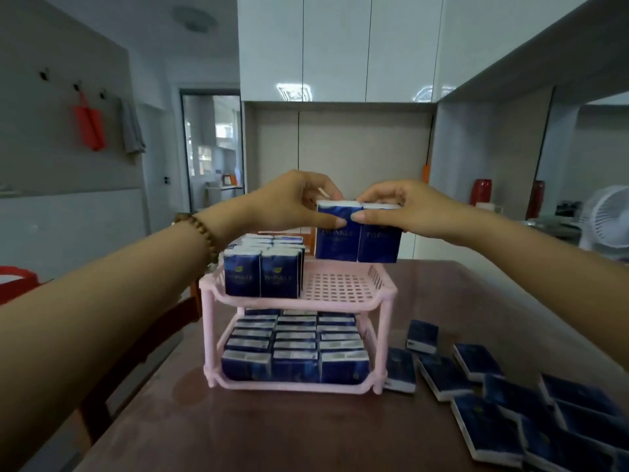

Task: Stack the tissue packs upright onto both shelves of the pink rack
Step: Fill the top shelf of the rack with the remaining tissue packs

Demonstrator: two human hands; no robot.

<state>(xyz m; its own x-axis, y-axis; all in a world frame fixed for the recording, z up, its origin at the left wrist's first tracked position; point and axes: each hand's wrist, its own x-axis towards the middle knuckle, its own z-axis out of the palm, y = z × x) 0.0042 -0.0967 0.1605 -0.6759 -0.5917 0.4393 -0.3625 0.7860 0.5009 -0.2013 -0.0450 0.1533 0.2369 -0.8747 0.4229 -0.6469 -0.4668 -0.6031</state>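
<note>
The pink rack (343, 282) stands in the middle of the brown table. Its lower shelf is packed with upright blue tissue packs (295, 349). On the upper shelf, several upright packs (263, 267) fill the left half; the right half is bare grid. Above that bare half, two blue packs hang side by side, upright. My left hand (296, 199) pinches the left pack (337, 240) at its top. My right hand (398, 207) pinches the right pack (379, 245) the same way. The bottoms of both packs sit about level with the shelf's back rim.
Several loose tissue packs (510, 396) lie flat on the table (272, 434) to the right of the rack. A dark chair back (143, 342) stands at the table's left edge. A white fan (607, 221) and red vases (480, 192) stand at the far right.
</note>
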